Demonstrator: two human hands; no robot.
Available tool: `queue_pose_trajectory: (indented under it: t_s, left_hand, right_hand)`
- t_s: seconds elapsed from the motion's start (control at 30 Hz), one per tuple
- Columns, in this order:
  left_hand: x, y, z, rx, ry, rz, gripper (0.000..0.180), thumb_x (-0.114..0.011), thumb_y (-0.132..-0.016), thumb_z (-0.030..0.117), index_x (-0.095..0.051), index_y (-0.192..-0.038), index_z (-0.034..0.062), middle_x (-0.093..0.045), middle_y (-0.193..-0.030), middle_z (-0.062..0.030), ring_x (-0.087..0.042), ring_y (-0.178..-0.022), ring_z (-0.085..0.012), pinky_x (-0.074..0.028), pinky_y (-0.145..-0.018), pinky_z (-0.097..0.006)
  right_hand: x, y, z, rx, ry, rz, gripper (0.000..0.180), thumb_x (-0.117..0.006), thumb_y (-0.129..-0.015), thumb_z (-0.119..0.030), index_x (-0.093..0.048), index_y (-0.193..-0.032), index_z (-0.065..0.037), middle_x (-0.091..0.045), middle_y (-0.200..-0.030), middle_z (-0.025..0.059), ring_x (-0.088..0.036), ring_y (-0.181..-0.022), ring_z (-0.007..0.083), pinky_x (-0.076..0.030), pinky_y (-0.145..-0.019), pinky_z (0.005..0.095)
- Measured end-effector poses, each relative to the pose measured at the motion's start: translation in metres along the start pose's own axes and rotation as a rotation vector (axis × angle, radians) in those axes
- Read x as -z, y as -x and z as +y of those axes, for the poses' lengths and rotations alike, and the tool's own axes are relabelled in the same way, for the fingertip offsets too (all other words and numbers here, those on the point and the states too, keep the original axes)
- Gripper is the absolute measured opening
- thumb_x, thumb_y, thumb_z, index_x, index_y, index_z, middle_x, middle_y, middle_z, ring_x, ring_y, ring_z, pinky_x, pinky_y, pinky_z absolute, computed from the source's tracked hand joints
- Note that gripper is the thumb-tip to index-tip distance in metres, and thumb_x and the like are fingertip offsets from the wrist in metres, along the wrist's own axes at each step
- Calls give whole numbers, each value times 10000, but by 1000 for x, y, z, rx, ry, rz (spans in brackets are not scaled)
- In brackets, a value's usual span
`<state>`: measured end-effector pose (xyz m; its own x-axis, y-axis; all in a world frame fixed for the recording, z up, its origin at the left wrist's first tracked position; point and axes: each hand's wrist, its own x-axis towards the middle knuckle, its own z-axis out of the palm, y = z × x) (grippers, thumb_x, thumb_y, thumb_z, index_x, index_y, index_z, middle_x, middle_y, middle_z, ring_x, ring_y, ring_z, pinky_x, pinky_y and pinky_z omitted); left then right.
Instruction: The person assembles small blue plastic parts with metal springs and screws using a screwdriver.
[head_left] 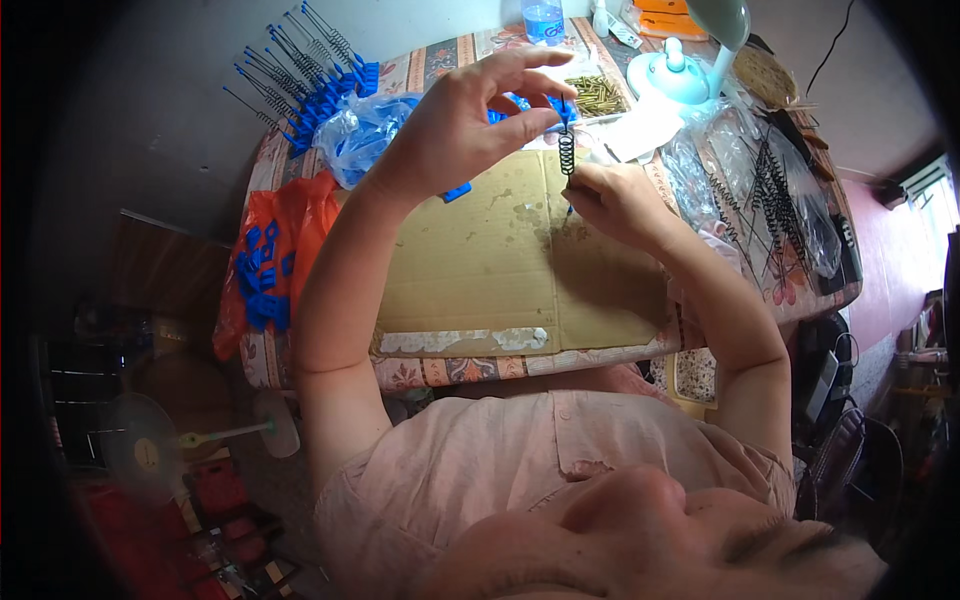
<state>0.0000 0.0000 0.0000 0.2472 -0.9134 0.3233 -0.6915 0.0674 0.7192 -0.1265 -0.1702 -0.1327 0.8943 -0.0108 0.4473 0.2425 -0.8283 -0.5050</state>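
Far left of frame: orange bag (300, 225) with loose blue clips (262, 285); upper left, a fan of finished blue-tipped wire springs (300, 75). Centre: left hand (455, 125) raised over the cardboard sheet (480, 270), thumb and forefinger pinching the blue cap (562, 108) at the top. Black coil spring (567, 155) hangs directly below it, long axis vertical. Right hand (610, 200) sits just under, fingers curled, pinching the spring's lower end. Both hands touch it. Right of frame: pile of bare springs (770, 190).
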Motion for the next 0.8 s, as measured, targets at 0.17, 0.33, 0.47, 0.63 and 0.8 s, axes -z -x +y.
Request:
queue_pose_trajectory:
  t_s: [0.17,0.33,0.47,0.63,0.8]
  left_hand:
    - [-5,21,-24,-19,109,114,330,-590,-906,23,-576,-1235,25,-655,-1128,-95,-609,-1012,-129,-489,-885,-277]
    - [-29,50,-50,13,156,237,226,-622,-886,52,-643,-1110,24,-687,-990,-57,-633,-878,-109,-506,-764,-256]
    - [-49,72,-58,98,184,186,193,-586,-913,18,-636,-1098,-6,-654,-999,-44,-610,-947,-107,-488,-845,-248]
    - [-74,79,-78,96,82,167,146,-603,-878,-5,-665,-1011,-6,-654,-928,-58,-615,-858,-112,-486,-735,-254]
    - [-86,79,-99,-177,-193,216,134,-635,-819,-27,-658,-949,-5,-641,-882,-121,-615,-804,-244,-493,-705,-321]
  right_hand:
    - [1,4,1,13,10,5,106,-668,-820,-128,-597,-814,-51,-623,-702,130,-625,-628,311,-480,-560,387]
    - [2,3,0,3,-5,20,114,-675,-820,-135,-600,-806,-50,-622,-699,130,-626,-624,305,-482,-561,379]
    - [1,2,0,-26,-20,14,146,-664,-823,-182,-599,-794,-55,-609,-707,149,-619,-650,350,-482,-581,431]
    - [-1,1,-1,-10,-40,37,146,-673,-818,-171,-592,-789,-54,-609,-697,137,-618,-633,342,-479,-564,418]
    - [3,-1,-5,-2,-38,41,143,-683,-813,-156,-591,-782,-51,-611,-686,131,-620,-612,327,-481,-553,402]
